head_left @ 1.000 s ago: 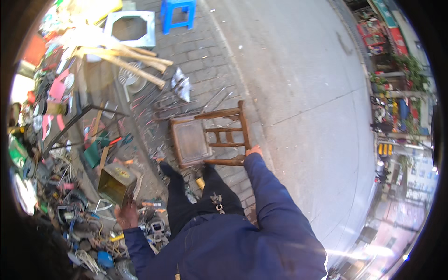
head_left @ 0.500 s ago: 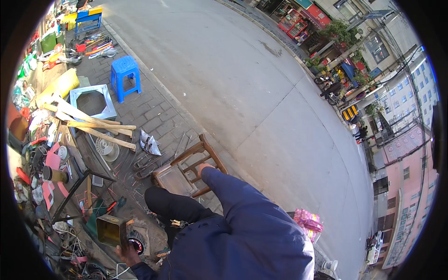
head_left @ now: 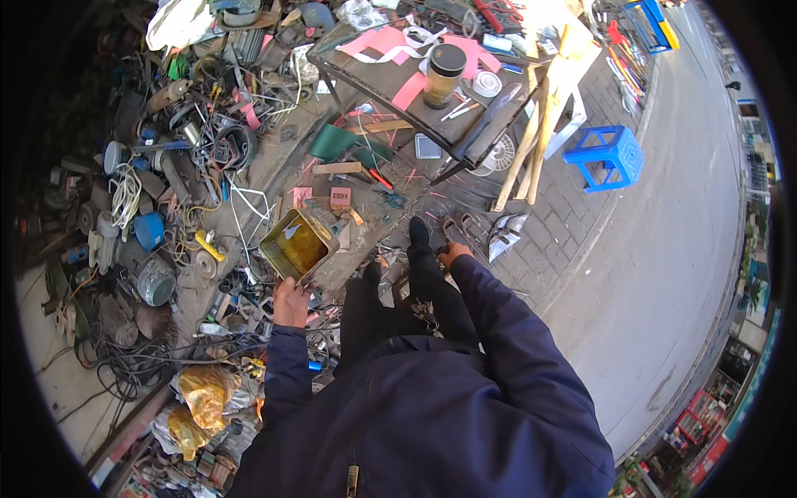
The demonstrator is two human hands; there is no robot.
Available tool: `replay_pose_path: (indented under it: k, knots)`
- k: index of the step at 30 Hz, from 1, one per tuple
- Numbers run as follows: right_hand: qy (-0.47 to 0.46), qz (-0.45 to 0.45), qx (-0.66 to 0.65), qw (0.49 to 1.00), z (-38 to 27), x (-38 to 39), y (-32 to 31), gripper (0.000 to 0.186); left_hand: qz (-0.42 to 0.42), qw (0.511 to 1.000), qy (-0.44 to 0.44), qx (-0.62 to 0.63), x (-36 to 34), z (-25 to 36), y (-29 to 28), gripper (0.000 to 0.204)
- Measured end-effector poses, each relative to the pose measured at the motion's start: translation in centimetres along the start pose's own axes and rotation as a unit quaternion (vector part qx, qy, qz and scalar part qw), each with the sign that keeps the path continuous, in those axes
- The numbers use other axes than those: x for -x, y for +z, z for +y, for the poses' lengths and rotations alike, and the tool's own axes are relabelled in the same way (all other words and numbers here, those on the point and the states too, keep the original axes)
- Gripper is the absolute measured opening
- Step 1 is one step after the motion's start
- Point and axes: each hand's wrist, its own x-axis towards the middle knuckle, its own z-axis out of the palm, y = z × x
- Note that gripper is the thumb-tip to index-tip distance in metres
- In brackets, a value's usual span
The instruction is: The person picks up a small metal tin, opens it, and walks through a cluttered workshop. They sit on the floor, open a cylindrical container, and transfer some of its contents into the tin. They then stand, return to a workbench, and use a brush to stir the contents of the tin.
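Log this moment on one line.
left hand: at near edge of square tin, grip unclear | right hand: beside right leg, grip unclear | blue stool: on paving

A dark navy jacket (head_left: 465,423) with a slight sheen fills the bottom centre of the frame, its smooth cloth creased in soft folds. A brass-toned zip pull (head_left: 354,480) shows at the lower edge. Long, plain sleeves (head_left: 523,332) in the same navy reach the wrists; the left hand (head_left: 294,304) and right hand (head_left: 452,254) are bare. Mid-frame are black trousers (head_left: 365,311), a bunch of metal keys (head_left: 425,314) at the waist, and dark shoes (head_left: 418,231).
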Motion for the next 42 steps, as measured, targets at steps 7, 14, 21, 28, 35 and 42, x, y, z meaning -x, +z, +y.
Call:
replay_pose_path:
  k: [7,14,21,28,35,42]
  knots:
    - [-0.033,-0.082,0.061,0.994,-5.4,-7.8,0.9,0.041,0.12,0.989,0.035,0.077,2.3,-4.6,-0.7,0.071]
    - [-0.091,-0.053,0.07,0.992,-5.9,-13.7,3.6,0.034,0.135,0.982,0.07,0.109,-0.7,-9.1,-2.4,0.065]
    - [-0.186,0.036,-0.029,0.982,-8.6,-15.9,7.1,0.028,0.109,0.986,0.039,0.118,-10.1,-14.6,-3.8,0.057]
    - [-0.133,-0.179,-0.209,0.952,-14.1,-10.3,5.8,0.037,0.143,0.987,-0.011,0.079,-10.6,-15.2,-4.3,0.058]
    - [-0.041,-0.24,-0.255,0.936,-14.1,-11.5,4.9,0.05,0.116,0.987,-0.036,0.108,-17.0,-24.3,-6.1,0.067]
    - [-0.019,-0.17,-0.174,0.97,-2.5,-14.6,3.3,0.042,0.117,0.986,-0.034,0.109,-28.2,-36.7,-11.5,0.056]
